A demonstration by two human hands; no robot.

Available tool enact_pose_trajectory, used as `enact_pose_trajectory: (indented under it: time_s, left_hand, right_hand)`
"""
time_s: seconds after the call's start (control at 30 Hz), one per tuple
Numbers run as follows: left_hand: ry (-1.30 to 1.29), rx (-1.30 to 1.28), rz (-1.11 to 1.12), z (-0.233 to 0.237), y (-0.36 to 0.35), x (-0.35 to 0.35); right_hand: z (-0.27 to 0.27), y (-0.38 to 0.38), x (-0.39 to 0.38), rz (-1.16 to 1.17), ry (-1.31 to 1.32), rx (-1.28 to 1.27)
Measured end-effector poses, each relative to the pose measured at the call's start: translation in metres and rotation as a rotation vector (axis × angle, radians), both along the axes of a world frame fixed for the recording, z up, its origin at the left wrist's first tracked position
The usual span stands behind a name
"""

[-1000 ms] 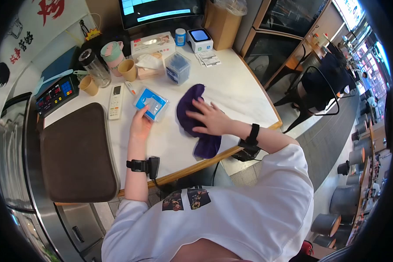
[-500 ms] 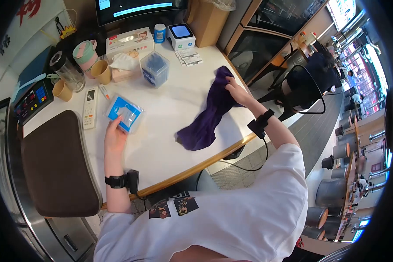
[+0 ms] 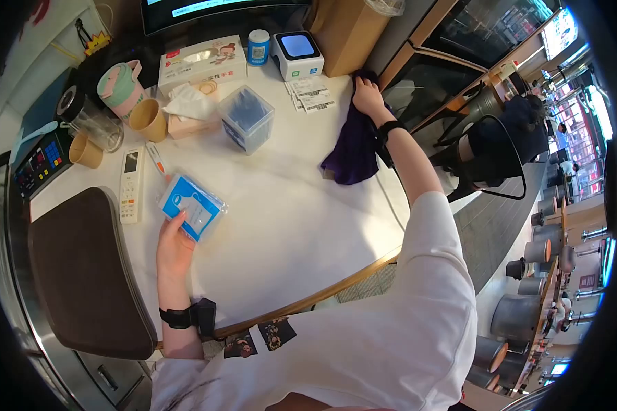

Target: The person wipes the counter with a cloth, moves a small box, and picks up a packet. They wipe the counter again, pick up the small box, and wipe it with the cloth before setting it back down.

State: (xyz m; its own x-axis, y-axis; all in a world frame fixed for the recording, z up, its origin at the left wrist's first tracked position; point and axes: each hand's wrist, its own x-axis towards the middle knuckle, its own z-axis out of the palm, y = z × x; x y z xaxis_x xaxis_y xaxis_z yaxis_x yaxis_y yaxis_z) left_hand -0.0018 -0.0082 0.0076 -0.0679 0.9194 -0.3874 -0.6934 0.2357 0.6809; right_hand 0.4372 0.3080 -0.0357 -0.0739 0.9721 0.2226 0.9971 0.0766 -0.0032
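Note:
My left hand (image 3: 175, 248) grips a blue-and-white packet in clear plastic (image 3: 193, 207), thumb on its front, over the left part of the table. At the table's far right corner, my right hand (image 3: 369, 97) bears on a dark purple cloth (image 3: 355, 147), its fingers curled over the bunched upper end. The rest of the cloth trails down along the right side of the tabletop. Between the hands, farther back, stands a clear plastic box (image 3: 247, 120) with bluish contents. Beside the packet lie a white remote control (image 3: 131, 185) and a small orange-and-white stick-like item (image 3: 157, 161).
Along the back are a glove box (image 3: 202, 65), tissues (image 3: 188, 103), a blue-labelled bottle (image 3: 258, 49), a payment device (image 3: 297, 55) and receipts (image 3: 310, 94). Paper cups (image 3: 148, 120), a glass bottle (image 3: 92, 122) and a brown cushioned seat (image 3: 82, 267) occupy the left. A person sits beyond the right edge.
My right hand has moved away toward the far right corner, drawing the purple cloth with it. My left hand still holds the packet, now slightly lower in view.

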Motion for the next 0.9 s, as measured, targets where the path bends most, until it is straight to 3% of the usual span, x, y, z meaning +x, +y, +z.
enact_pose_trajectory:
  time_s: [0.07, 0.23, 0.37, 0.57, 0.73, 0.83, 0.9]
  left_hand:
    - [0.008, -0.001, -0.019, 0.003, -0.002, 0.005]
    - [0.032, 0.046, -0.057, 0.002, -0.001, 0.005]
    - [-0.007, 0.004, -0.040, -0.018, 0.003, -0.001]
    - [-0.029, 0.048, -0.089, -0.012, 0.002, 0.003]
    - [-0.104, 0.050, -0.069, -0.040, 0.007, -0.014]
    - [-0.124, 0.065, -0.164, -0.058, 0.016, -0.029]
    - [-0.143, 0.127, -0.231, -0.064, 0.025, -0.041]
  right_hand:
    - [0.004, -0.001, 0.003, 0.037, -0.031, -0.017]
    - [0.025, -0.055, 0.012, 0.396, -0.122, 0.003]
    - [0.063, -0.166, 0.004, 0.498, 0.081, -0.199]
    - [0.059, -0.310, -0.001, 0.594, 0.153, -0.254]
    - [0.063, -0.358, -0.014, 0.419, 0.409, -0.302]
    - [0.061, -0.341, -0.020, 0.192, 0.544, -0.365]
    - [0.060, -0.322, -0.017, 0.228, 0.622, -0.279]
